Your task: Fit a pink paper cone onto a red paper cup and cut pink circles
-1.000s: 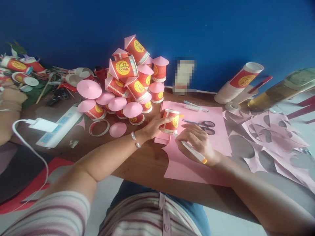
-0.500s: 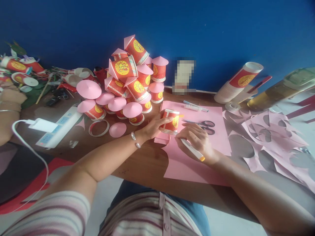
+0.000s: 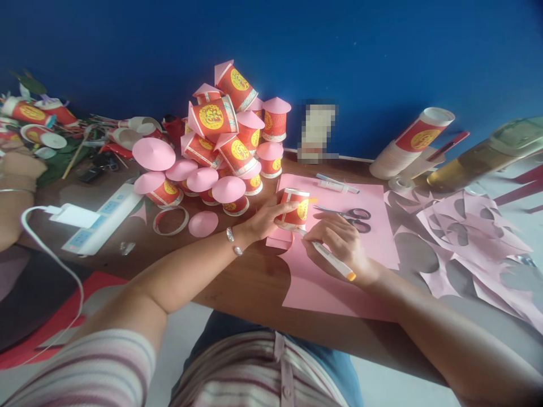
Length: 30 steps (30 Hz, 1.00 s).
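L hand (image 3: 267, 220): grip round paper cup (image 3: 296, 217); pls hold w/o squeezing.
R hand (image 3: 338, 244): grip on marker (image 3: 334, 262), tip by cup's near end; press lightly.

The scene is viewed from a head-worn camera, set above and behind the bare fingers (image 3: 327, 233) and faced forward and down. The brown wooden tabletop (image 3: 244, 277) is seen close around them, the flat blue wall (image 3: 271, 34) beyond, the striped buttoned shirt (image 3: 246, 387) nearer.
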{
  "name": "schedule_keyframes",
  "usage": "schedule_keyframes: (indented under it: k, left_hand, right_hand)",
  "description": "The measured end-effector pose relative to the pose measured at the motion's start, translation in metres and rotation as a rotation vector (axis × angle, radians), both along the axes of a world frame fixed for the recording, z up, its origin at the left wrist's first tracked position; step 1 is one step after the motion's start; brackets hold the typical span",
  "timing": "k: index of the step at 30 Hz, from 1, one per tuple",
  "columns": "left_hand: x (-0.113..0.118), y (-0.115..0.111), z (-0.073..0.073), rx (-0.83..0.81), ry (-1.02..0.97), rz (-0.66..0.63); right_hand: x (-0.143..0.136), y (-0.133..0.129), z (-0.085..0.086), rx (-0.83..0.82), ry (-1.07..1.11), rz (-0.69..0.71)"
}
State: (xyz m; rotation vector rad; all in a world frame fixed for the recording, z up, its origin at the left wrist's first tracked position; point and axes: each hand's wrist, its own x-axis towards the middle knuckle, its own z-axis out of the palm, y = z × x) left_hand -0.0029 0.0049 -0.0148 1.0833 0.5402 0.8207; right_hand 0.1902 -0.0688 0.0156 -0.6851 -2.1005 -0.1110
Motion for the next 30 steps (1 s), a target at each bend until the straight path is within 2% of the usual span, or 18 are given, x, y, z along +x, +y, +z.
schedule_keyframes:
  k: [5, 9, 12, 18, 22, 26, 30]
  left_hand:
    - [0.001, -0.001, 0.004, -0.028, -0.011, -0.009]
    - [0.001, 0.0, 0.002, -0.063, -0.012, 0.002]
    - [0.0, 0.001, 0.0, -0.097, -0.009, -0.023]
    - [0.0, 0.003, -0.004, -0.034, -0.025, 0.073]
    - [0.003, 0.005, -0.004, -0.016, -0.07, 0.087]
    - [0.006, 0.007, -0.001, -0.007, -0.145, 0.112]
    - [0.007, 0.006, 0.002, 0.023, -0.162, 0.101]
  right_hand:
    - [0.001, 0.0, -0.002, -0.012, 0.05, 0.013]
    - [0.006, 0.003, -0.004, -0.016, 0.066, -0.007]
    - [0.013, 0.009, -0.009, -0.023, 0.062, -0.092]
    - [0.031, 0.03, -0.03, -0.199, 0.033, -0.245]
    - [0.034, 0.035, -0.04, -0.245, 0.044, -0.309]
    - [0.03, 0.032, -0.042, -0.331, 0.043, -0.265]
    - [0.026, 0.03, -0.044, -0.33, 0.04, -0.185]
